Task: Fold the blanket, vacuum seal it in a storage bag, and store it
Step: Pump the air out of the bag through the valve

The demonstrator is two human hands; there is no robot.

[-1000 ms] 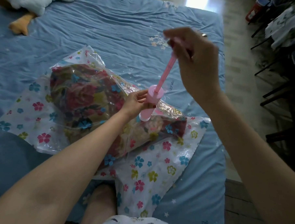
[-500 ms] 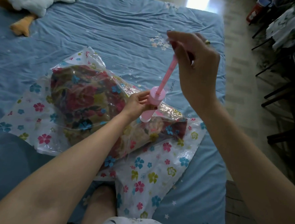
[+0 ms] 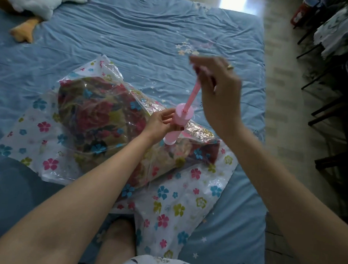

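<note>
The left hand [image 3: 161, 121] has its fingers curled tight around the pink pump [image 3: 178, 125]. The pump's bottom end sits just below those fingers, pressed onto the bag [image 3: 49, 146]. The blanket [image 3: 101, 124] is inside the bag, on the bed [image 3: 143, 34]. The right hand [image 3: 218, 92] pinches the pump's handle [image 3: 192, 94], pulled up above the left fingers.

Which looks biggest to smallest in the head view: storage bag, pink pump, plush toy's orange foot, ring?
1. storage bag
2. pink pump
3. plush toy's orange foot, though it lies farther from the camera, so its rank against the pump is unsure
4. ring
</note>
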